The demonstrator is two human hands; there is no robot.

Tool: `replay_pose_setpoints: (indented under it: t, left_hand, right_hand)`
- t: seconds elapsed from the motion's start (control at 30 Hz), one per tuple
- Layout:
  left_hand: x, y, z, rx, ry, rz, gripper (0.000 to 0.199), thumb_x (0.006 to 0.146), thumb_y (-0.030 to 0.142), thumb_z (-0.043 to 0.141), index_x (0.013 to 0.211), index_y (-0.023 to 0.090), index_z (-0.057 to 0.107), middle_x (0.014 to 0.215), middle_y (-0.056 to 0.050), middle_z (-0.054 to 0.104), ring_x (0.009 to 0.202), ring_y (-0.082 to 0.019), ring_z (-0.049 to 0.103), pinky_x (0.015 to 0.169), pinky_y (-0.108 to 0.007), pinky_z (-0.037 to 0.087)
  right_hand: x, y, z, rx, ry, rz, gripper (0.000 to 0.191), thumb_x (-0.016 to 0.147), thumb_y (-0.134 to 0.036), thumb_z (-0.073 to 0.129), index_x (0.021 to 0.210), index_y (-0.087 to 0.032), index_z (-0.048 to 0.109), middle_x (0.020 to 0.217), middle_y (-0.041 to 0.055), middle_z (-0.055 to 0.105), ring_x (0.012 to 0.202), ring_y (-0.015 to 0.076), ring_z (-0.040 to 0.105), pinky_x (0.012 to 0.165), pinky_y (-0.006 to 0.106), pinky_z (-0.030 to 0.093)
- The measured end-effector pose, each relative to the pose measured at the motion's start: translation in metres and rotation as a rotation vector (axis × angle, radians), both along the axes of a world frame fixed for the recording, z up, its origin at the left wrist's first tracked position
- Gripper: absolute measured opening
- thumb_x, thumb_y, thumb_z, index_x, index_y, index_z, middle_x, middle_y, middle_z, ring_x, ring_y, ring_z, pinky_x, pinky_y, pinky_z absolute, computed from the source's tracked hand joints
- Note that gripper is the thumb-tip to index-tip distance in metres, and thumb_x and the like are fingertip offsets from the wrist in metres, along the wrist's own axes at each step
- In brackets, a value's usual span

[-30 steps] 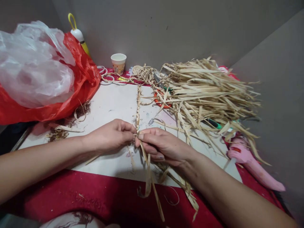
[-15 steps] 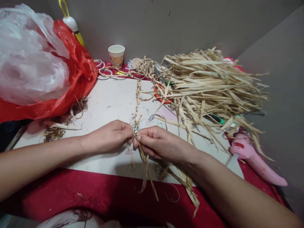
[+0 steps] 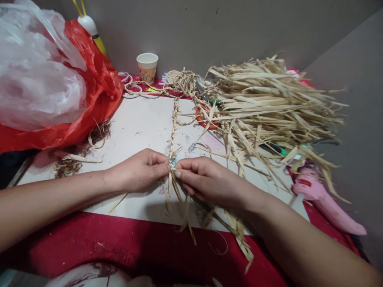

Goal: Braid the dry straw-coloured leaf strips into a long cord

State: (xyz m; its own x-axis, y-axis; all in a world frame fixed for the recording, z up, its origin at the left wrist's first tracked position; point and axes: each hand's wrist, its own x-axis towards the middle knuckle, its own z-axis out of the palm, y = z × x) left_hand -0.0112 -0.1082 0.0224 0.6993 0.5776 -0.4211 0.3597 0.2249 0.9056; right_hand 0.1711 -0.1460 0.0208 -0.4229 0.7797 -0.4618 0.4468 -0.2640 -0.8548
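Observation:
A narrow braid of dry straw (image 3: pixel 174 123) runs down the middle of the white board (image 3: pixel 143 123). At its lower end my left hand (image 3: pixel 145 169) pinches a strand from the left side. My right hand (image 3: pixel 206 177) closes on strands from the right, its fingertips close to those of my left hand. Loose strand ends (image 3: pixel 187 211) hang below the fingers toward the red cloth (image 3: pixel 119 243). The fingertips partly hide where the strands cross.
Behind right lies a big heap of straw strips (image 3: pixel 269 103), over orange-handled scissors (image 3: pixel 206 119). A pink glue gun (image 3: pixel 326 203) rests at the right. Red and clear plastic bags (image 3: pixel 98 79) fill the left. A paper cup (image 3: pixel 147 69) stands at the back.
A strand end now sticks out below my left wrist, and another short strand points down between the hands. Both hands remain close together at the braid's lower end. The view has shifted slightly.

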Motion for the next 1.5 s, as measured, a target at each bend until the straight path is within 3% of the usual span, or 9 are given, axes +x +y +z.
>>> replay_pose_setpoints:
  t: [0.17, 0.3, 0.53, 0.7, 0.87, 1.03, 1.17, 1.33, 1.5]
  left_hand:
    - [0.001, -0.002, 0.004, 0.116, 0.06, -0.02, 0.024, 0.081, 0.026, 0.047, 0.061, 0.014, 0.053, 0.051, 0.007, 0.036, 0.046, -0.005, 0.027, 0.043, -0.019, 0.021]
    - [0.002, -0.004, 0.006, 0.259, 0.126, -0.026, 0.022, 0.08, 0.022, 0.045, 0.062, 0.015, 0.056, 0.051, 0.007, 0.036, 0.047, -0.006, 0.029, 0.044, -0.019, 0.022]
    - [0.0, -0.009, 0.003, 0.241, 0.077, -0.001, 0.022, 0.081, 0.02, 0.043, 0.064, 0.014, 0.056, 0.058, 0.003, 0.052, 0.055, -0.008, 0.042, 0.055, -0.02, 0.035]
    - [-0.001, -0.013, 0.002, 0.217, 0.051, 0.057, 0.028, 0.084, 0.022, 0.042, 0.062, 0.013, 0.056, 0.058, 0.001, 0.053, 0.055, -0.008, 0.04, 0.054, -0.021, 0.035]
    - [0.002, -0.015, 0.002, 0.175, 0.062, 0.129, 0.025, 0.079, 0.027, 0.049, 0.059, 0.013, 0.056, 0.053, 0.003, 0.046, 0.052, -0.007, 0.037, 0.049, -0.021, 0.031]
    - [0.005, -0.015, 0.0, -0.009, 0.037, 0.203, 0.02, 0.075, 0.026, 0.054, 0.061, 0.013, 0.057, 0.051, 0.003, 0.049, 0.046, -0.006, 0.039, 0.045, -0.021, 0.029]
    - [0.003, -0.015, 0.004, -0.062, 0.018, 0.218, 0.02, 0.077, 0.029, 0.056, 0.067, 0.012, 0.06, 0.051, 0.003, 0.05, 0.045, -0.005, 0.038, 0.043, -0.019, 0.027]
    - [-0.003, -0.013, 0.014, -0.099, 0.023, 0.213, 0.017, 0.076, 0.028, 0.061, 0.069, 0.013, 0.059, 0.047, 0.008, 0.042, 0.039, -0.002, 0.026, 0.039, -0.018, 0.018]
    - [-0.005, -0.011, 0.013, -0.097, -0.031, 0.127, 0.017, 0.079, 0.028, 0.058, 0.074, 0.011, 0.062, 0.06, 0.001, 0.056, 0.049, -0.005, 0.039, 0.044, -0.017, 0.028]
  right_hand:
    - [0.003, 0.001, -0.004, -0.02, -0.033, -0.03, 0.027, 0.085, -0.03, 0.048, 0.063, -0.015, 0.053, 0.05, -0.0027, 0.051, 0.035, 0.0042, 0.036, 0.034, 0.016, 0.025]
    - [0.003, 0.002, -0.005, -0.179, 0.188, -0.088, 0.021, 0.081, -0.029, 0.048, 0.071, -0.014, 0.058, 0.059, 0.0024, 0.065, 0.031, 0.0034, 0.035, 0.031, 0.016, 0.023]
    - [-0.019, -0.011, 0.002, -0.233, 0.237, -0.279, 0.022, 0.078, -0.025, 0.048, 0.066, -0.012, 0.062, 0.051, 0.0011, 0.061, 0.029, 0.0032, 0.032, 0.031, 0.017, 0.021]
    - [-0.023, -0.021, -0.005, 0.026, 0.037, -0.234, 0.029, 0.081, -0.026, 0.046, 0.057, -0.014, 0.058, 0.039, -0.005, 0.036, 0.037, 0.006, 0.029, 0.037, 0.02, 0.021]
    - [-0.025, -0.026, -0.014, 0.474, -0.193, -0.136, 0.034, 0.085, -0.025, 0.044, 0.052, -0.017, 0.04, 0.049, -0.0023, 0.035, 0.049, 0.0081, 0.03, 0.048, 0.024, 0.022]
    - [-0.028, -0.035, -0.004, 0.553, -0.418, 0.035, 0.027, 0.086, -0.022, 0.043, 0.06, -0.017, 0.047, 0.053, 0.0003, 0.046, 0.048, 0.0089, 0.031, 0.051, 0.027, 0.021]
    - [-0.017, -0.034, 0.017, 0.462, -0.251, 0.177, 0.037, 0.086, -0.028, 0.047, 0.051, -0.017, 0.04, 0.047, -0.0019, 0.036, 0.045, 0.0078, 0.026, 0.047, 0.026, 0.019]
    - [-0.004, -0.014, 0.022, 0.344, -0.042, -0.295, 0.028, 0.086, -0.033, 0.05, 0.063, -0.018, 0.053, 0.045, -0.0029, 0.04, 0.041, 0.0083, 0.033, 0.041, 0.023, 0.023]
    - [-0.01, -0.006, 0.002, -0.008, 0.141, -0.076, 0.033, 0.091, -0.045, 0.041, 0.081, -0.017, 0.056, 0.043, -0.0058, 0.04, 0.037, 0.0074, 0.031, 0.038, 0.02, 0.024]
